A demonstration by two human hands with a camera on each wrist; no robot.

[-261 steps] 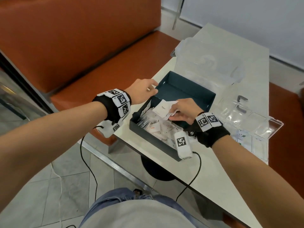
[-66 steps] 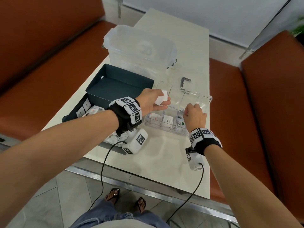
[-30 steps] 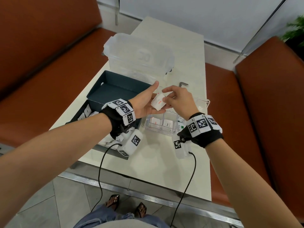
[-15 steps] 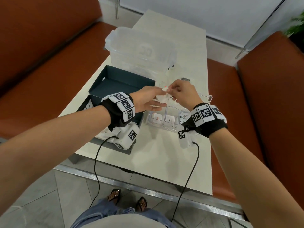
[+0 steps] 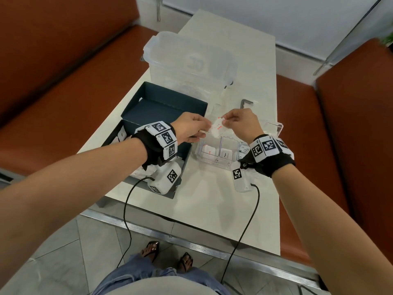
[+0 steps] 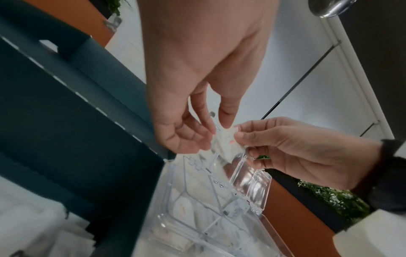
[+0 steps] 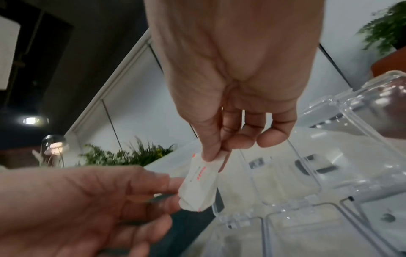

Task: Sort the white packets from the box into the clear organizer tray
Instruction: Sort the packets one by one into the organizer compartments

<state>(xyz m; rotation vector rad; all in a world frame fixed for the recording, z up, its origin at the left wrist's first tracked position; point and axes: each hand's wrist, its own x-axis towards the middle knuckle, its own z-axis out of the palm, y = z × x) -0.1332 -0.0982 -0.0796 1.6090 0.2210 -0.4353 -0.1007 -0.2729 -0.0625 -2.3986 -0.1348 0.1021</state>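
Observation:
Both hands hold one white packet with red print [image 5: 218, 129] just above the clear organizer tray [image 5: 212, 163]. My right hand [image 5: 224, 122] pinches its upper corner between thumb and forefinger, plainly seen in the right wrist view on the packet [image 7: 199, 184]. My left hand [image 5: 207, 129] pinches the packet's left edge with curled fingers [image 6: 226, 121]. White packets lie in the tray's near compartments. Left of the tray stands the dark teal box [image 5: 161, 107]; more white packets lie in its near end, mostly hidden under my left wrist.
A large clear lidded container [image 5: 189, 62] stands behind the box. A metal hex key [image 5: 245, 102] lies beyond the tray, whose open lid [image 5: 274, 127] rises at the right. Orange benches flank the narrow white table [image 5: 208, 201]. Wrist cables hang over its near edge.
A second ago the packet lay on my left palm as the right hand reached for it. Now both hands pinch it, a little farther over the tray.

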